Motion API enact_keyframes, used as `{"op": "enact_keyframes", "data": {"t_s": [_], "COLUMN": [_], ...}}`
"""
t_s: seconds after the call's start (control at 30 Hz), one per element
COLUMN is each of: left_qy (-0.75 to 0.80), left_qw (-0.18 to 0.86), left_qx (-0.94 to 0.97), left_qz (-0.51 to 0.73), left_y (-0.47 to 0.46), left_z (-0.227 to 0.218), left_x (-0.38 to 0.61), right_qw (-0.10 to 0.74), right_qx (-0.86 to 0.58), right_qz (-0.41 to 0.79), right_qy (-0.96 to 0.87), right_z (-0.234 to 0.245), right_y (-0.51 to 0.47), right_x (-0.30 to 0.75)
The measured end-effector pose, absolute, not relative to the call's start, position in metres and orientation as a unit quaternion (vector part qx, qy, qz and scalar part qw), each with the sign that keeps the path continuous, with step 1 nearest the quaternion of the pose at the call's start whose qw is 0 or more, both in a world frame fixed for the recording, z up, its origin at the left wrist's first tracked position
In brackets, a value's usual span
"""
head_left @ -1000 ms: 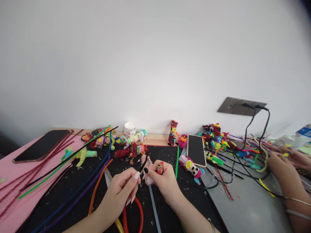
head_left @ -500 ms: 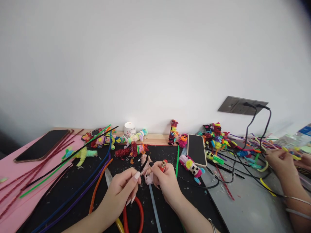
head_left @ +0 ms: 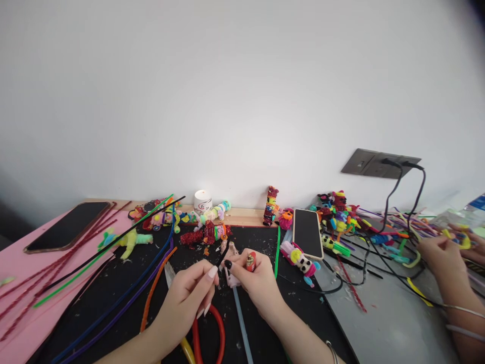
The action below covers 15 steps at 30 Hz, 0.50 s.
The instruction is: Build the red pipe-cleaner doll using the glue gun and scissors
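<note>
My left hand (head_left: 191,293) is closed, its thumb and fingertips pinching a short black pipe cleaner (head_left: 224,255) that points up and away. Close beside it, my right hand (head_left: 257,283) is wrapped round a red lighter (head_left: 250,262), its metal top showing above the fingers. The right thumb, with a dark nail, lies near the black piece; whether they touch I cannot tell. Between and under the hands lies a pale pink object (head_left: 231,279) with a translucent stick (head_left: 242,323) running toward me. Red-handled scissors (head_left: 220,333) lie partly hidden below my left hand.
Blue, purple and orange pipe cleaners (head_left: 153,288) lie left on the black mat (head_left: 125,313). Several fuzzy figures (head_left: 215,232) line the back. A white-edged phone (head_left: 307,235), a paper cup (head_left: 202,201) and black cables (head_left: 386,268) are around. Another person's hands (head_left: 445,253) work at right.
My right hand has shifted slightly, with its thumb lower and further left. The lighter has tilted, its metal top turning more toward me. The left hand keeps its pinch on the black pipe cleaner.
</note>
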<state>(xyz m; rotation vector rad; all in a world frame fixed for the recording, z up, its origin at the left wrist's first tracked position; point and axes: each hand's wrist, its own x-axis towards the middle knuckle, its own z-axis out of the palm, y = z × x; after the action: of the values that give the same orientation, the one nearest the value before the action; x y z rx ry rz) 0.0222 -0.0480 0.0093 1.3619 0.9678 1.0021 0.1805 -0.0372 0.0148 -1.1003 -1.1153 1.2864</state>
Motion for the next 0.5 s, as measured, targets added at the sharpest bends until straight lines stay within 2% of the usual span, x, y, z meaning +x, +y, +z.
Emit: {"op": "enact_keyframes", "data": {"t_s": [0.2, 0.5], "left_qy": [0.429, 0.423], "left_qw": [0.539, 0.538], "left_qx": [0.565, 0.568], "left_qz": [0.454, 0.456], "left_y": [-0.0461, -0.0469], "left_z": [0.0148, 0.0160], "left_x": [0.0224, 0.0225], "right_qw": [0.470, 0.493], "right_qx": [-0.425, -0.407], "right_qz": [0.574, 0.586], "right_qy": [-0.518, -0.498], "right_z": [0.0153, 0.0174], "right_y": [-0.0389, -0.0392], "right_x": [0.1822, 0.1807]}}
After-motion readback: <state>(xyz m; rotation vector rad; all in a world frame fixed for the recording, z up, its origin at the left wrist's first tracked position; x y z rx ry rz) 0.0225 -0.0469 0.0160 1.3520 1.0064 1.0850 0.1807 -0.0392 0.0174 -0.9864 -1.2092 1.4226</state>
